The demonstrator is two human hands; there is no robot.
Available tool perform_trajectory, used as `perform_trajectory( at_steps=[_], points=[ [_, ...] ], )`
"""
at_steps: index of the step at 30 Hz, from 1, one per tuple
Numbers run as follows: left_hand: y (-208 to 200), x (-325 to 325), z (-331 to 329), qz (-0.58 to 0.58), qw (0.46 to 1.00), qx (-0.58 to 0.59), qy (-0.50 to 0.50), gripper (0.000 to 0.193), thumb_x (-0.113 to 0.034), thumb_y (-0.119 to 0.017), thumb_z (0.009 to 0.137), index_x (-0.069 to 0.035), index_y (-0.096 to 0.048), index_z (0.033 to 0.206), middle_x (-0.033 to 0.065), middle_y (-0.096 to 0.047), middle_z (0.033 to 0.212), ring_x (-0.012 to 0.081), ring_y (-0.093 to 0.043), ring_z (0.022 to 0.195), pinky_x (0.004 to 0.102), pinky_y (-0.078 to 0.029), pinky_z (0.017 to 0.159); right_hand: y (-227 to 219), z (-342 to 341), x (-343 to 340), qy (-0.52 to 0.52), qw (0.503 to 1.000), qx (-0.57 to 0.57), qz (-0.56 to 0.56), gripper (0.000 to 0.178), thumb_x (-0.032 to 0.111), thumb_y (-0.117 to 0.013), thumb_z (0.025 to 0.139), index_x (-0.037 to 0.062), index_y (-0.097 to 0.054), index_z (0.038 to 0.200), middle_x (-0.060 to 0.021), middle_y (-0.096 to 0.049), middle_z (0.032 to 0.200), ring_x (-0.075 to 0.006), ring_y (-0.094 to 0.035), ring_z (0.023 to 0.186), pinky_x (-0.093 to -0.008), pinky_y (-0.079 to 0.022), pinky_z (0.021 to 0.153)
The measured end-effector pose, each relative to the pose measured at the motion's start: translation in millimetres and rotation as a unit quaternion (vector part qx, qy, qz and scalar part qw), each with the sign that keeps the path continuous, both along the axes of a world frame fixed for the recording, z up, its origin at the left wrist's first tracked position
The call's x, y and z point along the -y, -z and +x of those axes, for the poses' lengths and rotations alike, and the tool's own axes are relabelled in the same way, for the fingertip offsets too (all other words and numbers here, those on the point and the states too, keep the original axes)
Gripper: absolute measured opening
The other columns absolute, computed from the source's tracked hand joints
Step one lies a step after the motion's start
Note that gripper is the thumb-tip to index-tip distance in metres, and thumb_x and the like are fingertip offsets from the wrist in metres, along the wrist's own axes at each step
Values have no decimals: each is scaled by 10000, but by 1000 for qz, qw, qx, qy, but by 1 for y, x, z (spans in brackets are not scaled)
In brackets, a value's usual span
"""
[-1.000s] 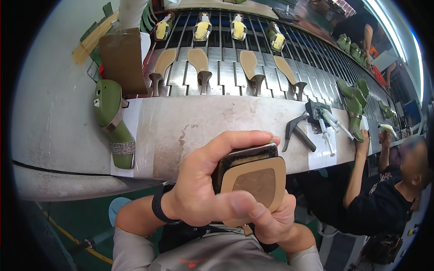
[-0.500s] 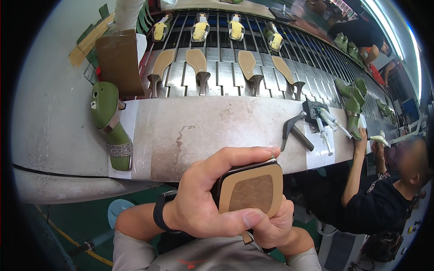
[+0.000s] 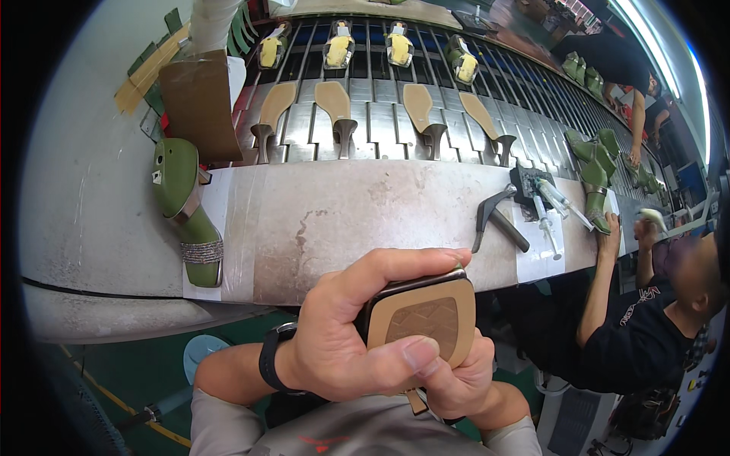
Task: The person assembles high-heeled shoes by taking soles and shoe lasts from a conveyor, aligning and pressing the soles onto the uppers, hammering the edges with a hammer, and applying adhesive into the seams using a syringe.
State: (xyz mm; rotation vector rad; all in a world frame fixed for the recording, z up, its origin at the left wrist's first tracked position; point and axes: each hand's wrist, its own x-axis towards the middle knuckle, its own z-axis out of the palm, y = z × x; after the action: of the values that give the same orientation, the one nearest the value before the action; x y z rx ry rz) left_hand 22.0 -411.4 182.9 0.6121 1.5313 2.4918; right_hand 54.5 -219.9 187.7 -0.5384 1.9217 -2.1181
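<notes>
Fingers (image 3: 395,264) of the left hand (image 3: 334,346) are clamped over the front edge of a held shoe, thumb pressed flat across the tan sole (image 3: 449,304); the lower part of the sole is gripped by the curled fingers of the right hand (image 3: 465,380), their tips hidden. The sole is held underside up, low in front of the torso, off the near edge of the bench (image 3: 395,205).

Progress, as judged: at the visible front edge the sole looks seated against the dark rim of the shoe, no clear gap seen. The heel end is mostly covered by the hands, so whether it is fully fitted can't be confirmed.

On the bench, a hammer (image 3: 487,216), a black block (image 3: 523,181) and syringes (image 3: 544,222) are laid to the right; a green sandal (image 3: 196,228) with a glittery strap is placed at left. Beyond, on the slatted conveyor (image 3: 382,137), four heeled soles (image 3: 332,100) are lined up, apart from four yellow-padded shoe parts (image 3: 338,55), so these are judged unjoined. At far right, another green sandal (image 3: 596,194) is touched by a co-worker's hand (image 3: 607,237).
</notes>
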Motion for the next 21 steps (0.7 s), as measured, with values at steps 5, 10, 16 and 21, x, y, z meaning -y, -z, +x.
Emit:
perform_trajectory(
  at_steps=[5, 10, 16, 21],
  points=[
    [-1, 4, 0, -11, 1000, 13, 6, 617, -236, -691, 966, 92, -462, 1437, 356, -538, 1470, 343, -593, 1349, 441, -498, 1113, 1, -1, 2, -4, 1000, 11, -8, 169, 54, -641, 1018, -61, -742, 946, -114, -776, 859, -165, -729, 739, -301, -566, 667],
    [-2, 4, -1, -11, 1000, 20, 4, 594, -220, -673, 969, 90, -469, 1433, 342, -551, 1465, 336, -594, 1351, 437, -499, 1115, 2, 1, 5, 4, 1000, 21, -17, 157, 47, -640, 1018, -58, -744, 963, -113, -779, 884, -167, -732, 756, -300, -568, 679],
    [1, 5, -1, -12, 1000, 4, 0, 589, -209, -671, 968, 89, -467, 1433, 345, -547, 1466, 339, -590, 1355, 437, -497, 1118, 8, 3, 8, 18, 999, 17, -29, 146, 49, -651, 1015, -55, -748, 984, -106, -782, 899, -167, -735, 770, -296, -570, 696],
    [3, 8, -1, -9, 1000, 2, 6, 591, -206, -666, 972, 82, -455, 1442, 345, -532, 1482, 337, -596, 1347, 437, -501, 1115, 3, 1, 9, 13, 1000, 15, -11, 147, 57, -658, 1015, -57, -748, 990, -109, -783, 898, -169, -739, 768, -294, -571, 694]
  ],
)
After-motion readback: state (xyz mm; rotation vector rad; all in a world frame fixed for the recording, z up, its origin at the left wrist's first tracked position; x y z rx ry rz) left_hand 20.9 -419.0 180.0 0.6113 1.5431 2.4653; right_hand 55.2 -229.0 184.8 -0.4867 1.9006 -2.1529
